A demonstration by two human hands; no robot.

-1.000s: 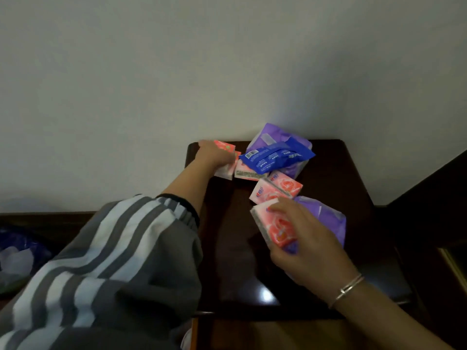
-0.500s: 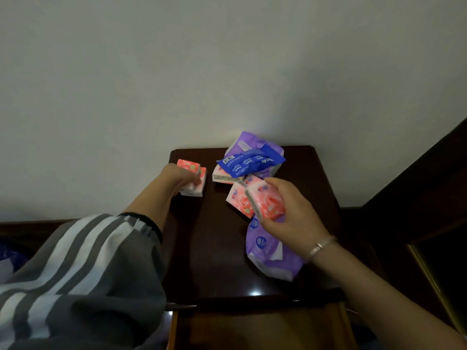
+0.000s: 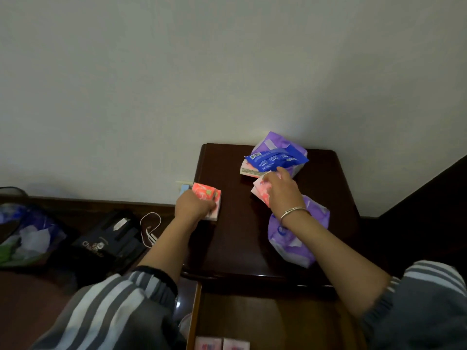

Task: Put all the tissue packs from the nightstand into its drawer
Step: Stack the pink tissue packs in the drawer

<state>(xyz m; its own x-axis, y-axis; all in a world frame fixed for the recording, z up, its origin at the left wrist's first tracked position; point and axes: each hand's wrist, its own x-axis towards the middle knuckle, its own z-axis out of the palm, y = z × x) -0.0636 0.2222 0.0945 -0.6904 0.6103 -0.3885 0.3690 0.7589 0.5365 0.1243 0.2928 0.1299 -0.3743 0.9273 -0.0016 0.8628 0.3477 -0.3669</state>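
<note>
Left hand, gripping a pink tissue pack, has shifted to the nightstand left edge; right hand clasps second pack.

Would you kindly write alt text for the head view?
The left hand grips a pink pack at the nightstand's edge; the right hand holds a second pink pack near a blue pack and purple packs. The drawer is open, two packs inside.

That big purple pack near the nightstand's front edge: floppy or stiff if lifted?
Probably floppy: the purple pack has a wrinkled, puffy wrapper, so it would likely sag when lifted by one end. It looks light for its bulk. Lying flat on the nightstand, it should slide rather than roll when pushed.
</note>
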